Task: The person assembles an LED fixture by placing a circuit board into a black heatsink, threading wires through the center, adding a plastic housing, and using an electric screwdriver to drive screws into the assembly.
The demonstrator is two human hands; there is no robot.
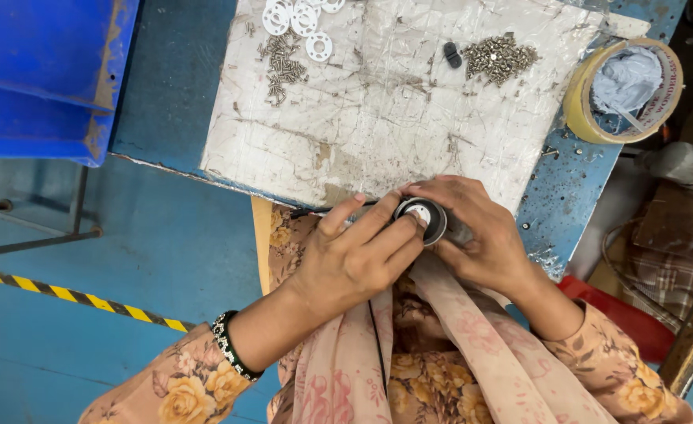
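A small round part (421, 218) with a white centre is gripped at the near edge of the surface (378, 133) by the right hand (480, 235). Its face is pressed by the closed fingers of the left hand (354, 263).

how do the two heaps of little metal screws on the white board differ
The left screw heap is loose and strung out, beside white plastic rings. The right screw heap is denser and rounder, beside a small black part. Both are small silvery screws near the white board's far edge.
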